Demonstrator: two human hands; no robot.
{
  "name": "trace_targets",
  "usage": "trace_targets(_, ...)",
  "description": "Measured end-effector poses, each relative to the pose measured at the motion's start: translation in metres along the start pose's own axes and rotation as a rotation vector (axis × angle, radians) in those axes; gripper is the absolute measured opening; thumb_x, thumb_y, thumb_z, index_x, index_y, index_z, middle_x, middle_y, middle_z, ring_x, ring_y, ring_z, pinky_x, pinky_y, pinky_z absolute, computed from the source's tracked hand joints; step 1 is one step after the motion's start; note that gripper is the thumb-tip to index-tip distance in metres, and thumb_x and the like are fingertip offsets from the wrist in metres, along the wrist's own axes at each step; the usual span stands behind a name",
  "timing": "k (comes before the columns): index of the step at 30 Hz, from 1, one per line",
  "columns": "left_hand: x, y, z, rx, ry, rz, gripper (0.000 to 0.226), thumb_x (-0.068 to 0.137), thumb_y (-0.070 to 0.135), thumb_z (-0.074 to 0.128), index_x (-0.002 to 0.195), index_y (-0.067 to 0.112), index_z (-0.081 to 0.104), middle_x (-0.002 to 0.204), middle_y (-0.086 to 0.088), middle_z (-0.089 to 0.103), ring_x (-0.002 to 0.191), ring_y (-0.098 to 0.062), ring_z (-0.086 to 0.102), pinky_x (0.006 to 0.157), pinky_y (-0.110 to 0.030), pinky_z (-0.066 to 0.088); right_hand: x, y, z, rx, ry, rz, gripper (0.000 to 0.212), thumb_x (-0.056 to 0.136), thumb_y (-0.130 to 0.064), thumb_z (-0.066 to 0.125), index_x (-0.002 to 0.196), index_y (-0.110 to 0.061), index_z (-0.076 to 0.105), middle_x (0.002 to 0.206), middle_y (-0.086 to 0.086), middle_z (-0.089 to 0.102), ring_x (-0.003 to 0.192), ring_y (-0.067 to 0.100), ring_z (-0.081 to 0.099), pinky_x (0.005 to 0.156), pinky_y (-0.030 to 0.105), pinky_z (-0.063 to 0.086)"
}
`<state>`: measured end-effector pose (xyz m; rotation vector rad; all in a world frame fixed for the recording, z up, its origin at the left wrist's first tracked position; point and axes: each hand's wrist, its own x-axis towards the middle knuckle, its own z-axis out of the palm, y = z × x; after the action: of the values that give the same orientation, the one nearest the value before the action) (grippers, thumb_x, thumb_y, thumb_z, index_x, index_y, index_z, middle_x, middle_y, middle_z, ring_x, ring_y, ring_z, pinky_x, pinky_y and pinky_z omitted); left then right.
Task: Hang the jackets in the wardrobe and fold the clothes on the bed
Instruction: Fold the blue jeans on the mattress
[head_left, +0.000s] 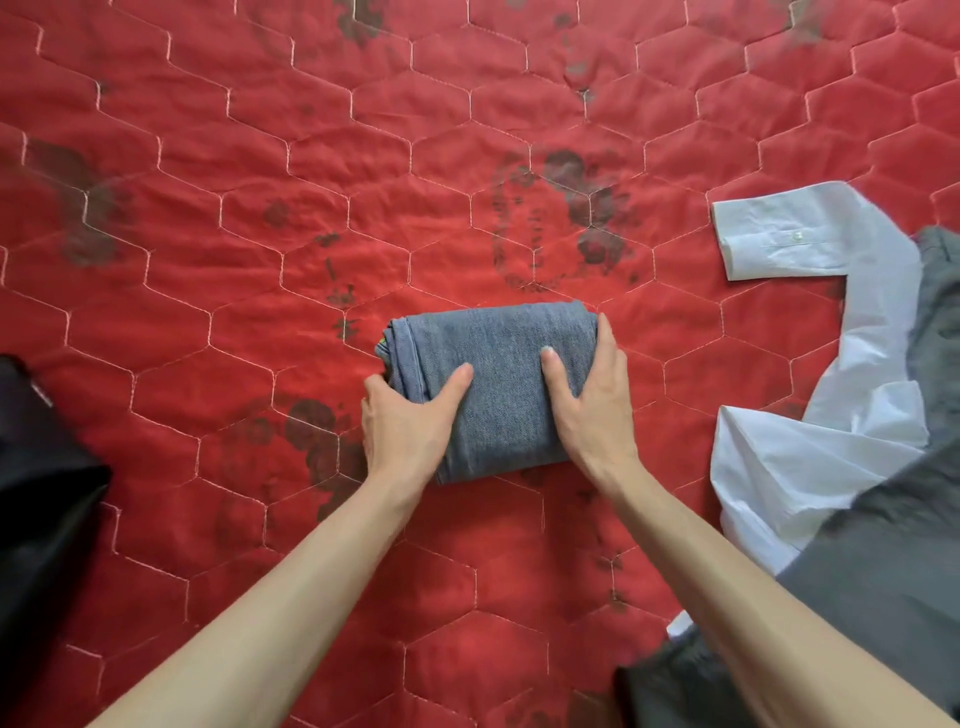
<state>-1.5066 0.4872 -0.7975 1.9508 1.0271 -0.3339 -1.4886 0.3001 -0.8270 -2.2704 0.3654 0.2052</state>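
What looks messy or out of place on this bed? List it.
The red quilt has dark blotchy marks, possibly stains or faded print. At right, a white shirt lies crumpled and unfolded, tangled with a grey garment. The folded jeans under the left hand and right hand look tidy.

Both forearms are bare from the frame's lower edge to the wrists, no sleeves showing. The left hand (408, 423) and right hand (592, 410) wear no gloves, rings or watch; fingernails short.
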Motion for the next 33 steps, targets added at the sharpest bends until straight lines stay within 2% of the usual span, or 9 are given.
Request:
trace_targets(4,0.012,0.001,-0.008,-0.185,-0.167,-0.100,0.068,0.066,0.054,0.094,0.115,0.013,0.071,0.113,-0.002,0.076,0.103,-0.017,0.073,0.098,-0.037,0.057,0.010,-0.007,-0.009,0.053,-0.015,0.242,0.065,0.090,-0.063,0.067,0.134,-0.017,0.057,0.129,0.010,0.059,0.124,0.026,0.056,0.103,0.032,0.039)
trace_targets(7,0.018,0.003,-0.010,-0.390,-0.362,-0.206,0.049,0.075,0.036,0.092,0.113,0.012,0.075,0.102,-0.006,0.081,0.094,-0.022,0.078,0.087,-0.039,0.063,0.016,-0.012,-0.018,-0.037,-0.069,0.218,0.061,0.091,-0.073,0.056,0.111,-0.016,0.062,0.115,0.010,0.066,0.113,0.031,0.062,0.096,0.039,0.046)
trace_targets(11,0.013,0.001,-0.021,-0.532,-0.511,-0.321,0.036,0.082,0.031,0.085,0.111,0.012,0.075,0.097,-0.010,0.081,0.086,-0.026,0.079,0.084,-0.046,0.062,0.016,-0.016,-0.029,-0.183,-0.277,0.260,0.074,0.088,-0.086,0.041,0.122,-0.022,0.053,0.120,0.008,0.067,0.115,0.033,0.062,0.098,0.044,0.047)
trace_targets(13,0.006,-0.002,-0.026,-0.558,-0.544,-0.313,0.040,0.080,0.029,0.083,0.114,0.010,0.074,0.103,-0.013,0.080,0.087,-0.026,0.079,0.083,-0.045,0.063,0.015,-0.011,-0.035,-0.038,-0.372,0.291,0.077,0.083,-0.089,0.048,0.126,-0.025,0.052,0.124,-0.001,0.066,0.116,0.022,0.064,0.103,0.043,0.047)
trace_targets(16,-0.004,-0.005,-0.036,-0.622,-0.589,-0.321,0.046,0.074,0.027,0.082,0.115,0.008,0.075,0.107,-0.015,0.080,0.088,-0.026,0.079,0.080,-0.042,0.065,0.002,-0.009,-0.046,0.362,-0.475,0.308,0.059,0.086,-0.066,0.069,0.128,-0.025,0.060,0.126,-0.003,0.073,0.110,0.008,0.071,0.092,0.026,0.053)
trace_targets(20,-0.023,-0.006,-0.052,-0.668,-0.683,-0.341,0.029,0.079,0.026,0.075,0.098,0.006,0.082,0.103,-0.017,0.080,0.082,-0.026,0.080,0.068,-0.041,0.066,-0.019,-0.018,-0.062,0.568,-0.580,0.305,0.041,0.097,-0.046,0.065,0.130,-0.022,0.063,0.117,-0.001,0.078,0.105,0.015,0.075,0.081,0.023,0.058)
trace_targets(25,-0.052,-0.001,-0.076,-0.706,-0.700,-0.302,0.029,0.081,0.031,0.072,0.093,0.007,0.085,0.101,-0.018,0.079,0.080,-0.029,0.079,0.070,-0.045,0.066,-0.048,-0.047,-0.084,0.659,-0.574,0.363,0.040,0.101,-0.046,0.058,0.124,-0.015,0.068,0.109,0.005,0.079,0.093,0.017,0.076,0.074,0.025,0.061)
trace_targets(29,-0.094,0.022,-0.118,-0.744,-0.706,-0.261,0.029,0.080,0.031,0.070,0.091,0.008,0.085,0.102,-0.018,0.079,0.080,-0.029,0.079,0.068,-0.042,0.066,-0.085,-0.092,-0.120,0.764,-0.520,0.351,0.048,0.088,-0.050,0.063,0.123,-0.016,0.068,0.112,0.006,0.078,0.097,0.019,0.076,0.079,0.029,0.062)
trace_targets(33,-0.151,0.054,-0.178,-0.789,-0.714,-0.247,0.033,0.083,0.033,0.066,0.091,0.007,0.085,0.100,-0.018,0.079,0.079,-0.030,0.079,0.067,-0.044,0.066,-0.132,-0.156,-0.173,0.787,-0.521,0.352,0.046,0.090,-0.043,0.066,0.127,-0.015,0.066,0.116,0.010,0.078,0.104,0.024,0.075,0.083,0.032,0.061)
